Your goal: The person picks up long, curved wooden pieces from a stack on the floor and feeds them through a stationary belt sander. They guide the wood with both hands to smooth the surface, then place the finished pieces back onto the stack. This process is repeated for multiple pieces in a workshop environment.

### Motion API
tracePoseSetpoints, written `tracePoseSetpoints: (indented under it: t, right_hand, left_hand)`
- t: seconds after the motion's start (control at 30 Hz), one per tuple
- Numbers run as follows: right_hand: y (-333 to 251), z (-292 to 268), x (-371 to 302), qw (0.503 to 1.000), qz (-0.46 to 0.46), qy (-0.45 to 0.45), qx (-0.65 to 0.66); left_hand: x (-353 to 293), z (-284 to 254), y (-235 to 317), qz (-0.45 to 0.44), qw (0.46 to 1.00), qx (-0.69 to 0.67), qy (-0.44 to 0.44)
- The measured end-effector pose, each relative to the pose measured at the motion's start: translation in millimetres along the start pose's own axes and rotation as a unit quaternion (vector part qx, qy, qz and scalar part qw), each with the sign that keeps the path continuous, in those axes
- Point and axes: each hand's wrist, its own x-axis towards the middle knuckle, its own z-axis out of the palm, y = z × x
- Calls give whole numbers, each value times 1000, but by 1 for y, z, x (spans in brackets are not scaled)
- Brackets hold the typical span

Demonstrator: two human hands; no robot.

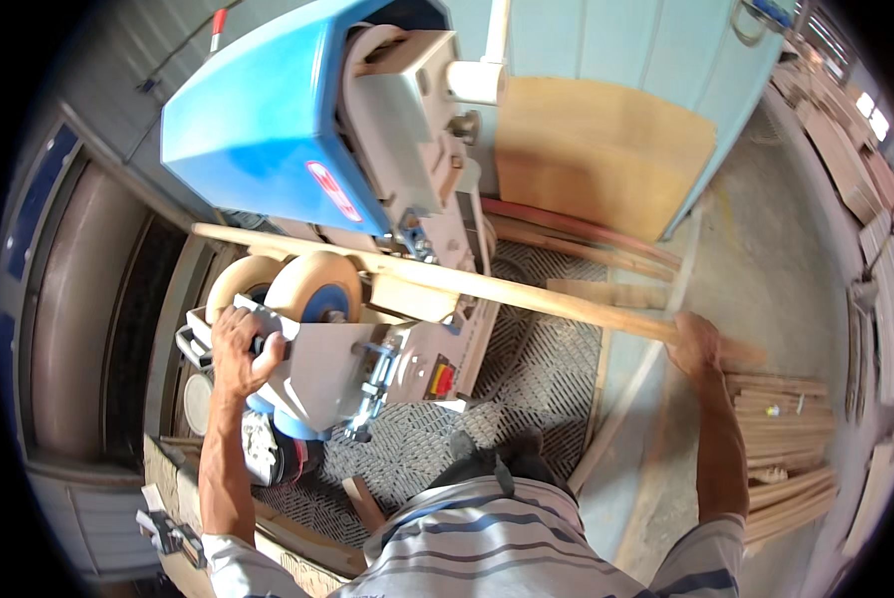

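A long pale wooden pole crosses in front of me, tilted down toward the right. My right hand is closed round it near its right end, which juts past my fist and is blurred. The pole's left part passes just beyond two cream rubber wheels on a machine with a blue hood; whether it touches the machine's belt cannot be seen. My left hand is closed over the edge of the machine's light grey housing, beside the nearer wheels, thumb by a dark knob.
A red and yellow switch sits on the machine's near side. Stacked wooden poles lie on the floor at right. A plywood panel leans on the far wall. Patterned matting covers the floor beside me. A large brown roller stands at left.
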Motion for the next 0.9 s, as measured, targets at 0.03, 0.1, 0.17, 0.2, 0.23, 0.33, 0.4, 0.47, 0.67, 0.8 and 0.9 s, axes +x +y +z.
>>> tracePoseSetpoints:
  t: [0.03, 0.1, 0.17, 0.2, 0.23, 0.33, 0.4, 0.47, 0.67, 0.8, 0.9]
  right_hand:
    - [-2, 4, 2, 1000, -12, 16, 11]
    - [1, 14, 9, 998, -28, 42, 34]
    - [3, 23, 9, 996, -56, 62, 27]
    - [2, 27, 11, 995, -67, 72, 24]
    - [4, 26, 11, 991, -93, 89, 44]
    - [7, 26, 10, 994, -78, 79, 20]
    - [17, 30, 9, 998, 9, -19, -52]
    - [41, 40, 3, 997, -10, -63, -48]
    - [-15, 21, 21, 998, -57, -14, -7]
    - [-25, -13, 22, 987, 64, -142, -37]
    - [4, 32, 3, 999, -30, 26, -21]
  left_hand:
    - [-3, -4, -1, -8, 1000, 5, -3]
    - [-1, -4, 5, -19, 1000, 12, 0]
    - [-6, -7, 2, -39, 999, 24, -17]
    - [-10, -6, -3, -35, 999, 25, -7]
    - [-9, -6, 0, -33, 999, 22, -3]
    - [-6, -2, 1, -21, 1000, 14, 13]
    - [0, 7, 1, -16, 999, -28, 3]
    - [2, 8, 7, -27, 999, -39, -6]
    - [-27, -5, -14, -23, 998, 49, 25]
    - [-15, 2, 5, -93, 995, -44, -6]
    - [-4, 3, -1, -28, 999, -33, 12]
